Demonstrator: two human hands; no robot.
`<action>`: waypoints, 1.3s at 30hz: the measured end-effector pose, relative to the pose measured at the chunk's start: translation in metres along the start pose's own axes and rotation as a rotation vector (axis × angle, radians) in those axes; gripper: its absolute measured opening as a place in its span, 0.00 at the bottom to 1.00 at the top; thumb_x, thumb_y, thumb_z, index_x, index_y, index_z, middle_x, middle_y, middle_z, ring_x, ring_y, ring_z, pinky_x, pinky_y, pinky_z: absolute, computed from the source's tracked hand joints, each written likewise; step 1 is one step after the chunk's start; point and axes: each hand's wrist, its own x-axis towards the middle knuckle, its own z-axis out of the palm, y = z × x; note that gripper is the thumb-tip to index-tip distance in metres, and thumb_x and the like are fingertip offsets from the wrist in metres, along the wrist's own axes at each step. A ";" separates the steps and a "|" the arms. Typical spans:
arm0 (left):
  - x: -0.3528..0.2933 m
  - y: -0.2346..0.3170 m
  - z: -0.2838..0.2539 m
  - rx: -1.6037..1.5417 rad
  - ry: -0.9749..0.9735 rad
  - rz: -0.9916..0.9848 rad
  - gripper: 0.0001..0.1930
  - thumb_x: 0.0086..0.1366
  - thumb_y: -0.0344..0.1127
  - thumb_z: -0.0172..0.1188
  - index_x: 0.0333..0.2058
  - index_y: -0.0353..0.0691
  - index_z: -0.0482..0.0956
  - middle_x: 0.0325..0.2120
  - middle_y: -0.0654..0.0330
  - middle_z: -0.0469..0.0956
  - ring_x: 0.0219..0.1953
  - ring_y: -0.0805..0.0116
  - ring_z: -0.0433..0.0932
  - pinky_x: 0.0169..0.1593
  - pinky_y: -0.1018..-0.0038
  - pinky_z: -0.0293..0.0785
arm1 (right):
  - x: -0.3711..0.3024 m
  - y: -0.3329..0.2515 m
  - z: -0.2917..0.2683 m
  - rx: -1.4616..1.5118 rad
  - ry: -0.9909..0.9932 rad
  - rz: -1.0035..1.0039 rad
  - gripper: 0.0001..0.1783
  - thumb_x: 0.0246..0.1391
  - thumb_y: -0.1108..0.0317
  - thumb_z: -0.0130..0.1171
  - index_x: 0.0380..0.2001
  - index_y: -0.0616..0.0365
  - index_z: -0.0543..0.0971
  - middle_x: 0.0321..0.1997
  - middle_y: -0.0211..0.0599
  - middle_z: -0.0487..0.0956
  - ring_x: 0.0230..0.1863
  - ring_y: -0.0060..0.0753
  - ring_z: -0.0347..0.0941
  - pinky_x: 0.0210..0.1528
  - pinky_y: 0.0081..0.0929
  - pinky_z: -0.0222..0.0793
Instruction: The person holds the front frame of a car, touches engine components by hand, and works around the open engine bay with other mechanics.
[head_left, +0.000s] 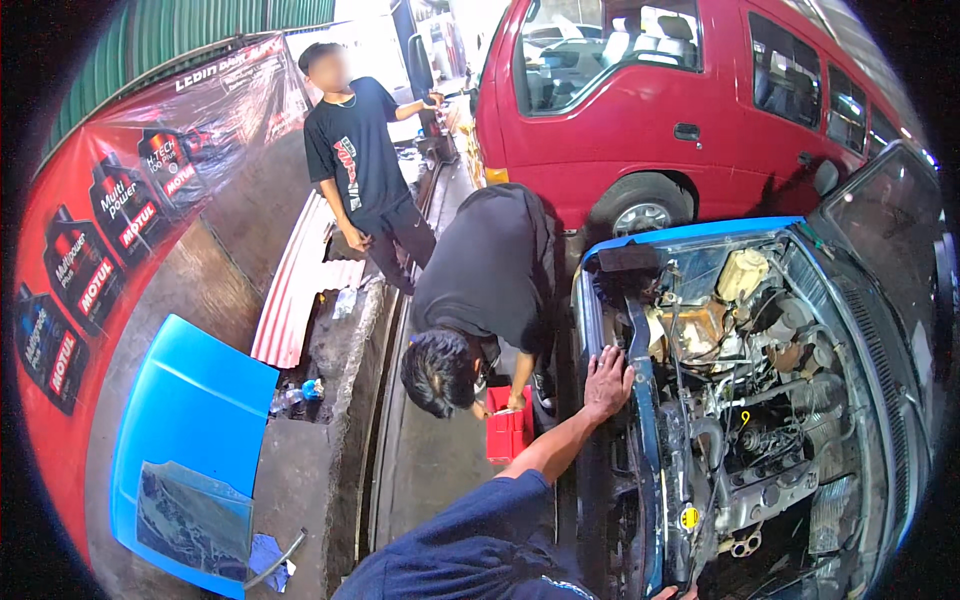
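My left hand (607, 384) lies flat on the front edge of a blue car's open engine bay (668, 470), fingers stretched out and holding nothing. Of my right hand (676, 594), only some fingertips show at the lower edge, apart and resting near the same front panel. Inside the bay sit a dirty engine (765, 490), hoses and a yellowed plastic reservoir (743, 273). To the left, a person in black (485, 265) bends over a red plastic box (510, 440), both hands at its rim; what they handle is unclear.
Another person (362, 150) stands farther back. A red van (610, 110) is parked behind the car. At left, a blue body panel (195, 400) leans beside a dark glass-like sheet (195, 515), near corrugated metal sheets (290, 290) and a raised concrete edge (350, 430).
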 end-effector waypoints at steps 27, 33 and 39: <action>0.002 0.008 -0.010 0.042 -0.012 -0.009 0.19 0.68 0.48 0.48 0.47 0.39 0.73 0.53 0.52 0.69 0.61 0.57 0.64 0.65 0.56 0.52 | 0.000 0.006 0.005 -0.022 0.019 -0.001 0.25 0.56 0.46 0.49 0.44 0.56 0.75 0.44 0.49 0.76 0.42 0.57 0.74 0.41 0.54 0.69; -0.003 -0.002 -0.020 0.028 -0.018 -0.006 0.20 0.69 0.48 0.47 0.49 0.38 0.72 0.53 0.52 0.69 0.62 0.57 0.63 0.65 0.56 0.52 | -0.009 -0.001 0.001 0.019 -0.020 0.035 0.26 0.55 0.46 0.49 0.44 0.58 0.75 0.44 0.51 0.75 0.42 0.58 0.73 0.41 0.54 0.69; 0.016 0.008 -0.008 -0.136 0.053 0.071 0.12 0.62 0.38 0.54 0.38 0.36 0.72 0.34 0.44 0.74 0.40 0.44 0.72 0.46 0.50 0.65 | 0.000 0.022 0.034 0.070 0.042 -0.009 0.25 0.55 0.60 0.54 0.54 0.61 0.73 0.52 0.61 0.73 0.52 0.62 0.70 0.54 0.50 0.66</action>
